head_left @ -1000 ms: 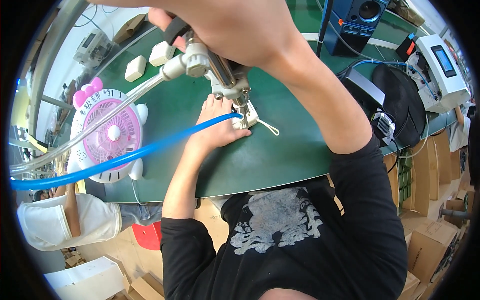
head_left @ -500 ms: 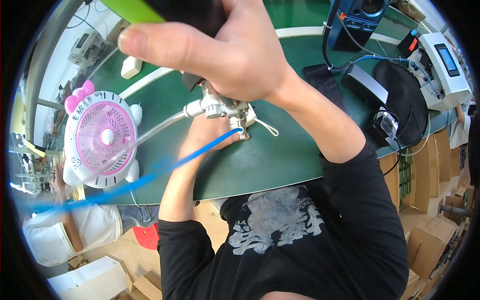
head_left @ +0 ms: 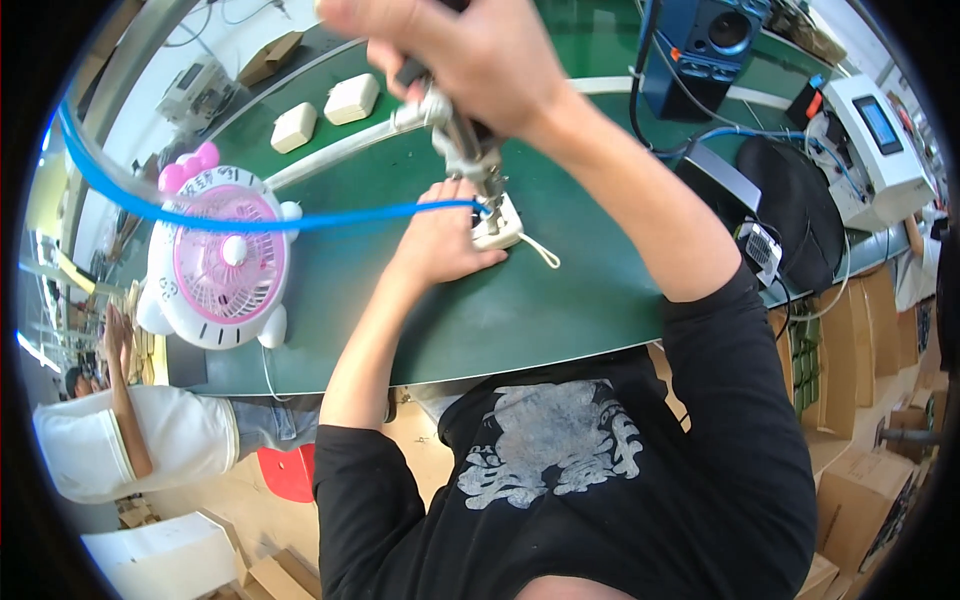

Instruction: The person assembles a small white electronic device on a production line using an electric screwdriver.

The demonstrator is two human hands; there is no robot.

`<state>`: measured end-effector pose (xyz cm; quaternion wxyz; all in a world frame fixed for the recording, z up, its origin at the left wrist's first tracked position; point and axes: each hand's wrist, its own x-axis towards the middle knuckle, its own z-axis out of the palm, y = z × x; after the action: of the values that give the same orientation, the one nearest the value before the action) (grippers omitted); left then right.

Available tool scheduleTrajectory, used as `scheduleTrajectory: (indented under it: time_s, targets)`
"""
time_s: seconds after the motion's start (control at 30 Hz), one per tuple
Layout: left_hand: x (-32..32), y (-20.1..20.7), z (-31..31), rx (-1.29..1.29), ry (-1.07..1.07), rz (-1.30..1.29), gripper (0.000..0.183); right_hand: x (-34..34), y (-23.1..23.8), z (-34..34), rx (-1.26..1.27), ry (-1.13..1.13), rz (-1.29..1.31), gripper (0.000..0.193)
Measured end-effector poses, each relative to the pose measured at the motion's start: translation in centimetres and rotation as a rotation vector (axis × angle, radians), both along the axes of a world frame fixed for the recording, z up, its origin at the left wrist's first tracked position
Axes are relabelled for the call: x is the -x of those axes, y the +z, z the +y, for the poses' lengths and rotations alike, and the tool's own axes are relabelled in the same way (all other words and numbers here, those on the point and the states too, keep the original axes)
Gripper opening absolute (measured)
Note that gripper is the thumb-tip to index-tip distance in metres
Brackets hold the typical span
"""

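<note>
My right hand [head_left: 490, 75], at the top of the view, is closed around a hose-fed screwdriver [head_left: 468, 150]. The tool's metal nose points down, and a blue hose [head_left: 310, 218] runs from its lower end toward the left. Below the nose lies a small white plastic casing [head_left: 507, 222] with a thin white cord loop on its right side. My left hand [head_left: 440, 238] holds this casing down on the green table, thumb at its near edge. The tool's tip meets or nearly meets the casing; which, I cannot tell.
Two white casings [head_left: 352, 98] sit at the far left of the table [head_left: 590, 290]. A pink and white fan [head_left: 222, 255] stands at the left. Toward the right are a blue speaker [head_left: 700, 65], a black bag [head_left: 795, 205] and a white device with a screen [head_left: 880, 140]. Another person sits at left.
My right hand and the screwdriver have moved away from me. The blue hose has swung upward. The white casing under my left hand shows more now, and my view has shifted slightly.
</note>
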<state>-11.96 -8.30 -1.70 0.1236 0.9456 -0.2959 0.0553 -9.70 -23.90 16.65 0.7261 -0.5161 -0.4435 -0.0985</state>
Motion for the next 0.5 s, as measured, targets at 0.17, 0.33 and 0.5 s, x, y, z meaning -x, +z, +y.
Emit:
scheduleTrajectory:
  time_s: [0.17,0.33,0.5]
  targets:
    - [0.2,0.3,-0.9,0.243,0.041,0.043,0.115,-1.0,5.3,0.6,-0.088,-0.085,-0.179,0.043]
    - [1.4,-1.1,3.3,0.609,0.173,0.344,0.115,-0.9,4.4,2.8,-0.063,0.005,-0.115,0.042]
    - [1.9,-0.5,3.2,0.634,0.108,0.353,0.104,-1.8,3.1,4.0,-0.071,0.014,-0.078,0.040]
